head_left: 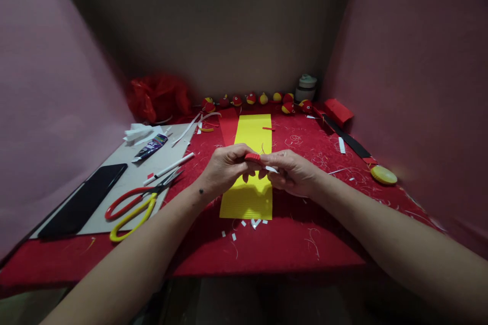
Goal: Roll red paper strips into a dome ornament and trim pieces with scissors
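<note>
Between my two hands, above the table, is a small red ridged coil (252, 157), apparently of rolled corrugated paper. My left hand (231, 165) pinches its left side with thumb and fingers. At its right edge the fingertips of my right hand (292, 170) press together, and a white paper strip (271, 169) sticks out between them. Beneath both hands lies a yellow corrugated sheet (247, 200), partly shaded by them. A red sheet (229, 124) shows at its upper left. Scissors with red and yellow handles (152, 198) rest left of my left forearm.
A grey board (110, 216) at the left bears a black phone (86, 198) and a glue tube (151, 147). Several red and yellow balls (250, 98) line the back, near a lidded jar (306, 87) and a red bag (162, 96). A yellow disc (383, 174) lies right.
</note>
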{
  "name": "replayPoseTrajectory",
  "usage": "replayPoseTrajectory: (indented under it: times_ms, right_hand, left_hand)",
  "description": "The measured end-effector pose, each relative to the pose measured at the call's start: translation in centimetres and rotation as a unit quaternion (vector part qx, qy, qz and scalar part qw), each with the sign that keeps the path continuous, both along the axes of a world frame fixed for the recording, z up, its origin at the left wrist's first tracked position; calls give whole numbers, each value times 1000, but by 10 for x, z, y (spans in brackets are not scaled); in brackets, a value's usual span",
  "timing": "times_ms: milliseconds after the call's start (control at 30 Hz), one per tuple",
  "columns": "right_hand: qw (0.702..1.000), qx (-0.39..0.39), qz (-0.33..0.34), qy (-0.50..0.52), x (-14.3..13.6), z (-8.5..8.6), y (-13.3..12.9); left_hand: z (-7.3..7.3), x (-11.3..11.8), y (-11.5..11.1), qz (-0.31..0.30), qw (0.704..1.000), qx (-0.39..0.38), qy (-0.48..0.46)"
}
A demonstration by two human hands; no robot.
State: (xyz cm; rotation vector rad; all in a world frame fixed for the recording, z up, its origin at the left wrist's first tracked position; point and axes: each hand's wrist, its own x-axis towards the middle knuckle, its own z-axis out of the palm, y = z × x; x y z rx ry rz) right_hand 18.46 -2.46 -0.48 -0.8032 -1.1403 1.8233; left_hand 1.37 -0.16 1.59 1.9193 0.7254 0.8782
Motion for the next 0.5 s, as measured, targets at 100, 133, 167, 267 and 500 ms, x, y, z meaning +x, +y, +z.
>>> replayPoseTrajectory:
  times_ms: [100, 133, 167, 267, 500]
  right_hand:
    - [1000, 11, 0, -17, 1, -2, 0]
    - [1000, 13, 4, -25, 2, -2, 0]
    - [999, 13, 8, -31, 3, -2, 0]
    - [999, 6, 16, -39, 5, 0, 0]
    - [1000, 11, 5, -15, 2, 1, -2]
  left_hand:
    - [-3, -4, 2, 3, 998, 62, 19]
    - [-4, -5, 3, 6, 996, 85, 27]
    - [-4, -6, 4, 8, 993, 107, 38]
    - [-5, -9, 4, 13, 986, 154, 67]
    - [-5, -10, 5, 33, 970, 216, 110]
